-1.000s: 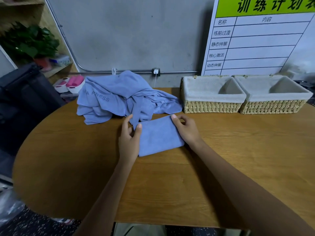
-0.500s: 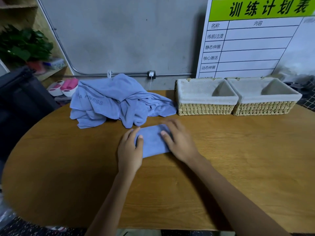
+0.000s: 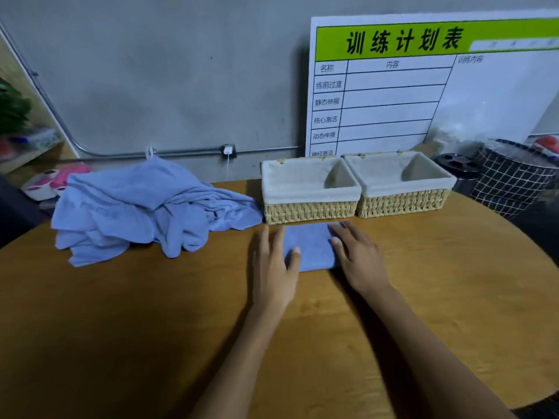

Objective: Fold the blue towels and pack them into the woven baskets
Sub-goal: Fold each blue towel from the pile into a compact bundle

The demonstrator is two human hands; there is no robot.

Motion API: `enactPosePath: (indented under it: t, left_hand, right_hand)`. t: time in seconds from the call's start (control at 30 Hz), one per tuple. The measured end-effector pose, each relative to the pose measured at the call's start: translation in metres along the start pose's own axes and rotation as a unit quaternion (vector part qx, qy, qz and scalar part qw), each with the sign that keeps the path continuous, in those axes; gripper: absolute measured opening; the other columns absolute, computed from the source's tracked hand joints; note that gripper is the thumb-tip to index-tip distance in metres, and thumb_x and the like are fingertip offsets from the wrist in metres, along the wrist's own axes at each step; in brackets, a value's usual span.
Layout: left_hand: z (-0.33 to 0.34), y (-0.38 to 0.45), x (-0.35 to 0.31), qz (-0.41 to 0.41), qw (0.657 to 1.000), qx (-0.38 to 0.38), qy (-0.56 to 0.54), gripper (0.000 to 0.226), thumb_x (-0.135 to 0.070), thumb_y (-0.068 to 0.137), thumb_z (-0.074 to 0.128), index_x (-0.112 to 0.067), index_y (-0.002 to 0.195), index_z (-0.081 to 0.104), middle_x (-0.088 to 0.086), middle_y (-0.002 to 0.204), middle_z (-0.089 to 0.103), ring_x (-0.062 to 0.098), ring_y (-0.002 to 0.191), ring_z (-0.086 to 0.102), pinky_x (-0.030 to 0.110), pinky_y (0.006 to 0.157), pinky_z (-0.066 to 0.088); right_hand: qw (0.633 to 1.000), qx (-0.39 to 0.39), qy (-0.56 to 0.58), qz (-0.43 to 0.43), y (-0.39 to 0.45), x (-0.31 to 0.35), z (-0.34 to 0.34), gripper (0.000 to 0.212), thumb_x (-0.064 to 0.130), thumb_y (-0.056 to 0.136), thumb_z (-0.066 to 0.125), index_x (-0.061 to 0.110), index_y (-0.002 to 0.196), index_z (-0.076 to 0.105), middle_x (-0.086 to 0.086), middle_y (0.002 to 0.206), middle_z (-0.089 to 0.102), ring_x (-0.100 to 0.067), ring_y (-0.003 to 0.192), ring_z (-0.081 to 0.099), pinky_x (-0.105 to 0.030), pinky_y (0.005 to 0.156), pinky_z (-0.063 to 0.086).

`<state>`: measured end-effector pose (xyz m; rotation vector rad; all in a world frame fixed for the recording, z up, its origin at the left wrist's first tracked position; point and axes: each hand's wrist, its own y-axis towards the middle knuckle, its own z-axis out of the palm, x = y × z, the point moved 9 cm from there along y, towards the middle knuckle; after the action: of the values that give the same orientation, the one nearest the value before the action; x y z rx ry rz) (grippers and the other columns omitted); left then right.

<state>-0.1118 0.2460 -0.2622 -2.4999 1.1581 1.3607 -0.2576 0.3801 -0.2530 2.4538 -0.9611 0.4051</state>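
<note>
The folded blue towel (image 3: 310,246) lies on the wooden surface (image 3: 151,313), just near the left woven basket (image 3: 310,190). The left hand (image 3: 273,267) and right hand (image 3: 358,258) flank it, fingers straight, touching its edges, grip not closed. If lifted loosely, the folds may fall open before the basket.

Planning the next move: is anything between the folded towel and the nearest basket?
Nothing visible. The folded towel lies just in front of the left basket, whose lined interior looks empty. The unfolded pile sits off to the left.
</note>
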Motion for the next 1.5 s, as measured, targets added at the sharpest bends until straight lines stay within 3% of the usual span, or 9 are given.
enactPosePath:
  t: [0.1,0.23,0.5,0.77,0.93,1.07,1.2,1.37,1.5]
  left_hand:
    - [0.009,-0.022,-0.005,0.050,0.988,0.041,0.138,0.078,-0.069,0.088,0.025,-0.032,0.157,0.022,0.001,0.167,0.013,0.024,0.147,0.028,0.041,0.121,0.022]
    - [0.032,-0.012,-0.010,0.043,0.977,0.076,0.195,0.077,-0.059,0.098,0.043,-0.027,0.160,0.010,0.009,0.167,0.010,0.026,0.150,0.023,0.040,0.125,0.010]
    - [0.077,0.020,-0.044,0.054,0.975,0.092,0.196,0.073,-0.053,0.101,0.044,-0.023,0.159,0.011,0.014,0.166,0.013,0.027,0.151,0.023,0.042,0.125,0.010]
    - [0.055,0.004,-0.038,0.053,0.988,0.092,0.115,0.072,-0.051,0.098,0.054,-0.031,0.157,0.019,0.002,0.166,0.014,0.023,0.149,0.023,0.041,0.121,0.027]
    - [-0.041,0.006,0.000,0.087,0.994,0.059,0.040,0.037,-0.032,0.099,0.059,-0.028,0.135,0.058,-0.009,0.141,0.053,0.010,0.126,0.052,0.030,0.105,0.044]
    - [-0.170,0.052,0.039,0.071,0.993,-0.076,0.052,0.020,-0.030,0.095,0.058,-0.019,0.104,0.073,-0.002,0.099,0.069,0.017,0.091,0.064,0.041,0.085,0.053]
    - [-0.283,0.105,0.051,0.109,0.963,-0.191,0.154,0.017,-0.020,0.093,0.063,-0.012,0.100,0.076,0.009,0.100,0.071,0.031,0.093,0.064,0.043,0.083,0.051]
    - [-0.336,0.161,0.101,0.044,0.940,-0.183,0.285,0.020,-0.024,0.091,0.070,-0.019,0.108,0.078,0.010,0.108,0.072,0.035,0.099,0.065,0.043,0.083,0.053]
    - [-0.329,0.175,0.133,0.002,0.941,-0.138,0.308,0.008,-0.027,0.087,0.075,-0.028,0.079,0.077,0.000,0.090,0.073,0.030,0.089,0.066,0.048,0.083,0.051]
  right_hand:
    - [1.000,0.004,0.006,-0.013,-0.011,0.004,0.006,0.063,0.063,0.097,0.016,0.034,0.143,0.048,0.003,0.159,0.034,-0.025,0.133,0.048,-0.046,0.100,0.044]
    - [1.000,0.008,0.017,-0.016,-0.007,-0.001,0.009,0.065,0.064,0.095,0.019,0.032,0.144,0.047,0.001,0.161,0.029,-0.030,0.127,0.053,-0.047,0.098,0.046]
    - [0.998,0.009,0.056,0.003,0.023,-0.049,-0.010,0.047,0.044,0.104,0.039,0.026,0.147,0.046,0.003,0.162,0.026,-0.024,0.138,0.042,-0.037,0.097,0.043]
    - [0.999,-0.042,0.001,0.000,0.017,-0.047,-0.019,0.055,0.060,0.099,0.029,0.032,0.141,0.051,0.002,0.158,0.035,-0.027,0.133,0.046,-0.047,0.101,0.041]
    - [0.985,-0.148,-0.031,-0.080,0.004,0.017,-0.036,0.049,0.052,0.098,0.036,0.024,0.123,0.067,-0.004,0.135,0.058,-0.031,0.121,0.052,-0.045,0.095,0.039]
    - [0.973,-0.104,0.058,-0.195,0.038,0.127,-0.002,0.038,0.045,0.100,0.043,0.021,0.114,0.069,-0.002,0.116,0.063,-0.030,0.101,0.060,-0.044,0.083,0.048]
    - [0.964,-0.056,0.096,-0.241,0.095,0.227,0.027,0.045,0.049,0.098,0.040,0.017,0.111,0.069,-0.006,0.108,0.064,-0.033,0.093,0.061,-0.044,0.074,0.049]
    - [0.973,0.045,0.169,-0.150,0.174,0.288,0.063,0.033,0.040,0.097,0.058,0.020,0.123,0.064,-0.005,0.126,0.063,-0.027,0.111,0.060,-0.041,0.090,0.049]
    - [0.973,0.134,0.138,-0.126,0.196,0.301,0.102,0.018,0.039,0.091,0.068,0.022,0.094,0.072,0.000,0.096,0.073,-0.022,0.092,0.066,-0.041,0.085,0.054]
